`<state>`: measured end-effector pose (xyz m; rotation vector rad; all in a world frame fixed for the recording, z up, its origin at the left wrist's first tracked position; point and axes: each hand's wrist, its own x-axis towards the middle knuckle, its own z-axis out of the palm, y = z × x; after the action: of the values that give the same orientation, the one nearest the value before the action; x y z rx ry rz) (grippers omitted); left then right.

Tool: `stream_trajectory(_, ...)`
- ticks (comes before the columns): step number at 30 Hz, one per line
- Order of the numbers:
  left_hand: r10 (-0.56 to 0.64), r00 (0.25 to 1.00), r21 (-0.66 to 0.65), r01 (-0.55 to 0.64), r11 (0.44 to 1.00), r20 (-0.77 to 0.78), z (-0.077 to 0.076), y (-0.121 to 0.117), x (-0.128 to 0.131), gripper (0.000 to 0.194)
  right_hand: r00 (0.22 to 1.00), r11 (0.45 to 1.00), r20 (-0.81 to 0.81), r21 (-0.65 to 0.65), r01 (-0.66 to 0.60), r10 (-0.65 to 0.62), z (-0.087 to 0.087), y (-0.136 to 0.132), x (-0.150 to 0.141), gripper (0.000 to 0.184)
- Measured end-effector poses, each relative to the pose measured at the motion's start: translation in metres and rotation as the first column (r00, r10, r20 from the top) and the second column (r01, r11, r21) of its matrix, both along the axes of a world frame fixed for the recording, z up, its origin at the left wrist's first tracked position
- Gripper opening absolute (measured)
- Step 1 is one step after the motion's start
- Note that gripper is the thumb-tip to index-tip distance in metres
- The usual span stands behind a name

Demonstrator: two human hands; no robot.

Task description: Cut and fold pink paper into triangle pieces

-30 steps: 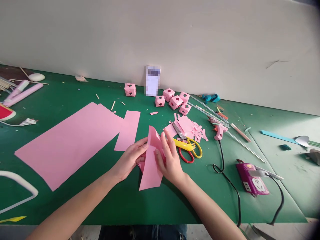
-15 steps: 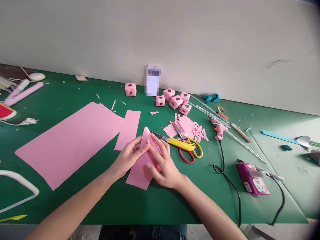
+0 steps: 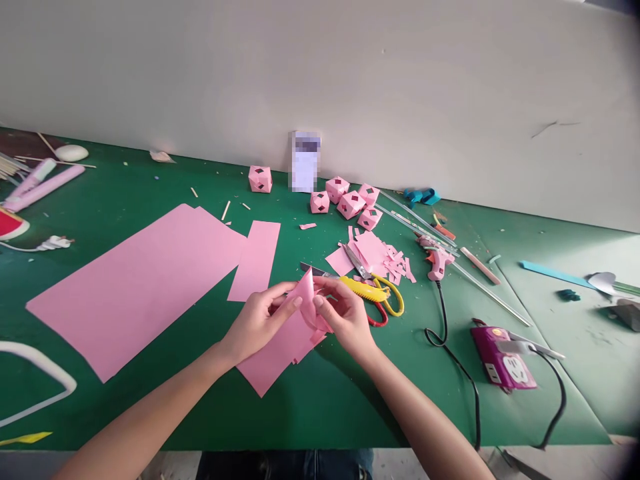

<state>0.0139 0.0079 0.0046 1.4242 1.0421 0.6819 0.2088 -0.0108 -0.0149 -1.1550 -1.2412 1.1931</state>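
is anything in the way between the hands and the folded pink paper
Nothing visible: the left hand and right hand both grip the folded pink paper. The yellow cutter and scissors lie beyond the right hand, not between it and the paper.

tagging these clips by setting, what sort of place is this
Probably a craft workspace: a glue gun, scissors and pink paper scraps lie close together on a green table.
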Motion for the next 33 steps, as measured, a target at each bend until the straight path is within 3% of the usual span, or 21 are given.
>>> stream_trajectory(8,-0.027,0.998,0.100,0.033,0.994,-0.060,0.0016,-0.0013,0.0013,0.029,0.995,0.985,-0.091,-0.162,-0.052,0.038,0.0042,0.0064,0.0014,0.035)
stream_trajectory(16,-0.015,0.991,0.140,0.034,0.990,-0.132,0.0027,-0.0018,0.0034,0.042,0.962,0.965,-0.272,-0.247,-0.088,0.018,0.0015,0.0064,-0.0007,0.040)
stream_trajectory(25,-0.033,0.990,0.150,0.053,0.987,-0.135,-0.0013,-0.0029,0.0029,0.041,0.962,0.968,-0.272,-0.235,-0.092,0.026,0.0035,0.0062,0.0009,0.038)
stream_trajectory(33,-0.092,0.987,0.132,0.109,0.985,-0.132,-0.0053,-0.0020,0.0037,0.041,0.953,0.970,-0.299,-0.240,-0.022,-0.052,0.0036,0.0070,0.0008,0.036)
